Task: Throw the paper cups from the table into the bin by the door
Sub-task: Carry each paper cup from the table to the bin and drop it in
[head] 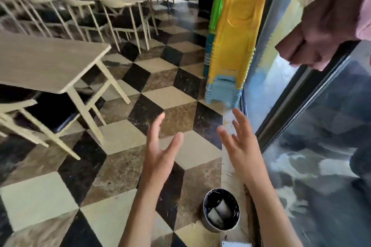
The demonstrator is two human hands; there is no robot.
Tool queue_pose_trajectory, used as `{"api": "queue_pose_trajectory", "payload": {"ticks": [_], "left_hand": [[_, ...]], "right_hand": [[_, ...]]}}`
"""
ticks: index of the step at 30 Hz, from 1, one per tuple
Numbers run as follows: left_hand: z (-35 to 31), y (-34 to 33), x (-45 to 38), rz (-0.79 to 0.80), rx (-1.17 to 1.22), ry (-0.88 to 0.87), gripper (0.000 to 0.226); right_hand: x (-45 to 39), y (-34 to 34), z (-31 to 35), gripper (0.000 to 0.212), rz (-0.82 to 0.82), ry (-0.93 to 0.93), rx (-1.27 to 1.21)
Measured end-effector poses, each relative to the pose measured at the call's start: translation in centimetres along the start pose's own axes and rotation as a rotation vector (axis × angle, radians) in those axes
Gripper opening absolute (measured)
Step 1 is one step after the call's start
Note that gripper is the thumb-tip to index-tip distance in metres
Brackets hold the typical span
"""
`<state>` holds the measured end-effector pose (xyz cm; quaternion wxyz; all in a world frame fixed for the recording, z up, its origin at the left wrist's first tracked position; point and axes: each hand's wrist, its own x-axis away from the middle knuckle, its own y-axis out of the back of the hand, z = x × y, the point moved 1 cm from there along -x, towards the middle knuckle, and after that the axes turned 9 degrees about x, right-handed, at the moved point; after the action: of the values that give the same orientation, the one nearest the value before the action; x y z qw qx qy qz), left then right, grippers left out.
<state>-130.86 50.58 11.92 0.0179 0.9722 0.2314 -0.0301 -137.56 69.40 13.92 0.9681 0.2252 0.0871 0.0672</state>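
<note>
A small round bin [206, 204] with a black liner stands on the floor by the glass door, low in the view. Two white paper cups [218, 211] lie inside it. My left hand [160, 154] is raised above the floor with fingers spread and nothing in it. My right hand [241, 142] is beside it, also spread and empty, above and beyond the bin. A light wooden table [50, 64] stands at the left; no cups show on its visible part.
A tall stack of yellow, green and blue plastic stools [234, 40] stands by the door frame. Another person's fist [313, 46] hangs at the upper right. The glass door [321, 146] runs along the right. Chairs and tables [112, 6] fill the back. The floor is checkered tile.
</note>
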Motion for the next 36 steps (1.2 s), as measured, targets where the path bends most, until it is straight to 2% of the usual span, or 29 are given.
{"api": "queue_pose_trajectory", "payload": {"ticks": [8,12,19,27,29,32,36], "left_hand": [[-8.1,15.2,7.2,-0.294,0.001,-0.174,0.070],[-10.2,24.4,13.7,-0.453,0.014,-0.219,0.061],[-13.0,42.5,31.7,-0.818,-0.058,-0.222,0.068],[-14.5,57.6,49.9,-1.299,-0.155,-0.243,0.058],[-14.5,60.3,53.5,-1.410,-0.196,-0.244,0.053],[-13.7,64.5,57.6,-1.573,-0.238,-0.198,0.066],[-12.4,70.9,60.6,-1.655,-0.295,-0.135,0.062]], "right_hand": [[4.7,-7.7,14.5,0.078,0.188,0.268,-0.024],[10.7,-13.8,20.5,0.079,0.307,0.376,-0.059],[28.8,-28.0,32.3,0.072,0.642,0.545,-0.178],[47.8,-42.0,42.7,0.071,1.061,0.690,-0.316],[51.9,-45.2,44.6,0.068,1.159,0.707,-0.314],[57.1,-50.0,47.1,0.061,1.277,0.735,-0.319],[62.2,-57.0,49.6,0.063,1.410,0.739,-0.348]]}}
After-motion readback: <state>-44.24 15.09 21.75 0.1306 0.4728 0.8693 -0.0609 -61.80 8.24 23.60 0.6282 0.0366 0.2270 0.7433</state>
